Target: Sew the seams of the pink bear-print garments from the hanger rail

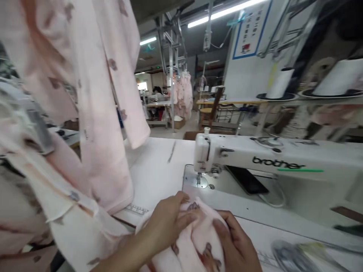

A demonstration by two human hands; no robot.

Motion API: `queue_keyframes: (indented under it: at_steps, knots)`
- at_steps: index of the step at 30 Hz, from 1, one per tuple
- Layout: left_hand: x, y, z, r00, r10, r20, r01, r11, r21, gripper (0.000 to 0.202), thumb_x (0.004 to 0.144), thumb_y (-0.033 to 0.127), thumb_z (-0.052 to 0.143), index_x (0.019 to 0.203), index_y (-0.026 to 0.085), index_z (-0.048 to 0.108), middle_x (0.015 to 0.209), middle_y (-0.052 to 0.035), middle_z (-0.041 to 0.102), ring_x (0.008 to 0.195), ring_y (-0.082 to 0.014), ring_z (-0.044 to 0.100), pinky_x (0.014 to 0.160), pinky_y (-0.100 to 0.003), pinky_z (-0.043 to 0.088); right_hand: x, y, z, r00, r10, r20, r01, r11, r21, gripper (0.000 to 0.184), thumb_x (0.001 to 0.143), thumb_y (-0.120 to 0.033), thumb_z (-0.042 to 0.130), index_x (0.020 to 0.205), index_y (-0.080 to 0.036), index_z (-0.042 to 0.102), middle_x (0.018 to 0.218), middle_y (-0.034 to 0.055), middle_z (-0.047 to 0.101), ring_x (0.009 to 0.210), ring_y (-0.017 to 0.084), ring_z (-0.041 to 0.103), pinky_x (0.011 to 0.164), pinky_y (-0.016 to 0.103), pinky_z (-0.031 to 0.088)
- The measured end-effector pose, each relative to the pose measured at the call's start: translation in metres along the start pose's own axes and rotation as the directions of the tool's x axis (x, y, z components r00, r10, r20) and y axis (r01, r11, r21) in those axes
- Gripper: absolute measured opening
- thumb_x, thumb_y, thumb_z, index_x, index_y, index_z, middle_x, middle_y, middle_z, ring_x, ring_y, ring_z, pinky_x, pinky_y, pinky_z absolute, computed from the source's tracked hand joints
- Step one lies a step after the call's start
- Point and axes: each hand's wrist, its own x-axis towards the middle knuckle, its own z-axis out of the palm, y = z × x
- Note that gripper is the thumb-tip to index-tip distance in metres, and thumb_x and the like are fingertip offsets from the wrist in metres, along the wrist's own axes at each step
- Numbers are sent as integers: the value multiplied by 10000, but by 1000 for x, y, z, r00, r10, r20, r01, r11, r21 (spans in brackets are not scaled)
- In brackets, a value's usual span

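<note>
A pale pink garment piece with a brown printed pattern lies bunched on the front of the sewing table. My left hand grips its upper left part, thumb and fingers closed on the cloth. On the right side of the same piece, my right hand is closed round the edge, its thumb on top. Just beyond my hands stands a white sewing machine marked "brother". Its needle and presser foot sit above the metal plate, apart from the cloth. The garment's lower part runs out of view.
Pink printed garments hang close on the left, partly over the table. A dark phone with a white cable lies under the machine arm. White thread cones stand at the upper right. A blurred clear roll lies at the lower right.
</note>
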Motion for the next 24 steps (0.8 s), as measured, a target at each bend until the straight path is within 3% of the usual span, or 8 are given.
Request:
queue_keyframes:
  at_steps: [2, 5, 7, 10, 15, 18, 21, 24]
  knots:
    - [9, -4, 15, 1000, -8, 3, 8, 993, -119, 220, 844, 358, 465, 870, 185, 599, 813, -7, 629, 761, -158, 568, 681, -240, 418, 0, 0, -7, 1000, 0, -1, 0, 999, -43, 375, 863, -568, 382, 898, -211, 491, 648, -9, 564, 595, 161, 511, 540, 237, 416]
    - [12, -5, 22, 997, 27, -79, -38, 990, -138, 174, 818, 339, 523, 801, 203, 629, 782, 13, 607, 739, -131, 550, 674, -215, 392, 4, 1, -21, 992, -34, 124, 56, 983, -174, 385, 886, -536, 355, 797, -202, 525, 657, -1, 555, 610, 160, 511, 551, 248, 399]
    - [11, -1, 20, 996, 63, -70, -69, 994, -85, 162, 818, 323, 525, 818, 220, 650, 784, 5, 595, 743, -133, 547, 690, -222, 389, 11, -3, -28, 980, -167, 110, 189, 953, -237, 350, 898, -485, 366, 866, -205, 573, 869, 36, 594, 830, 190, 545, 711, 274, 428]
    - [10, 4, 20, 991, 128, -32, -130, 989, -69, 197, 852, 302, 458, 831, 208, 630, 821, -13, 581, 769, -137, 549, 698, -231, 400, 24, -18, -28, 947, -299, 121, 320, 919, -231, 275, 902, -378, 415, 1088, -236, 558, 1163, 49, 524, 1085, 194, 465, 915, 301, 369]
    - [11, 0, 29, 995, 73, -70, -81, 989, -124, 138, 850, 282, 457, 874, 217, 577, 847, 7, 611, 795, -136, 565, 706, -227, 418, 29, -33, -23, 956, -196, 218, 241, 948, -208, 138, 871, -235, 459, 864, -215, 596, 834, -10, 614, 781, 139, 552, 692, 236, 415]
    - [10, -3, 28, 990, 143, 6, -142, 989, -43, 155, 844, 226, 452, 850, 230, 607, 842, 14, 615, 789, -129, 569, 706, -222, 406, 26, -33, -27, 951, -179, 251, 257, 910, -325, 112, 854, -226, 464, 791, -210, 555, 701, -37, 573, 644, 116, 503, 562, 213, 358]
    - [9, -6, 24, 963, 253, 90, -255, 967, 19, 180, 849, 195, 433, 841, 219, 612, 806, 0, 592, 733, -121, 555, 659, -218, 394, 32, -33, -33, 944, -49, 327, 122, 971, -206, 147, 840, -274, 465, 726, -192, 510, 580, -48, 532, 540, 98, 500, 503, 193, 351]
    - [7, -9, 24, 919, 387, 74, -388, 922, 6, 207, 855, 158, 401, 852, 205, 602, 857, -27, 569, 747, -115, 548, 657, -209, 408, 45, -25, -29, 843, 161, 514, -229, 971, 72, 160, 735, -318, 528, 680, -174, 489, 481, -48, 517, 373, 90, 473, 355, 160, 328]
